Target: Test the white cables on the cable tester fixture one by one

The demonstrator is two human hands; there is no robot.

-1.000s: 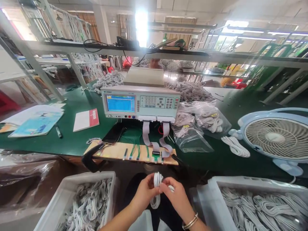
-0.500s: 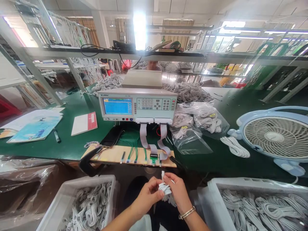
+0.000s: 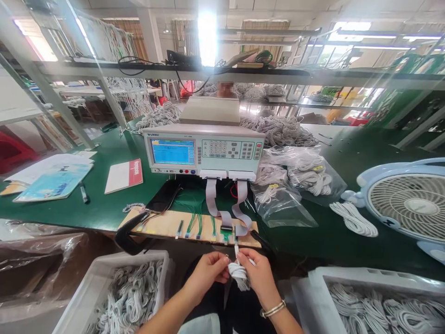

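Observation:
A coiled white cable hangs between my hands, just in front of the bench edge. My right hand is closed on it, thumb and fingers near its white plug. That plug points up at the front edge of the wooden board, below a small connector; whether it is seated I cannot tell. Left of the coil, my left hand is pinched, with a tiny tip showing at its fingers, too small to name. A green circuit board with grey ribbon cables lies just beyond.
Behind the board stands a tester with a lit blue screen. Bins of coiled cables, one left and one right, flank my lap. Bagged cables, a loose coil and a fan occupy the bench's right side.
Both hands were together on the coil; my left hand has come away to its left, pinched. The plug in my right hand has moved up to the board's edge.

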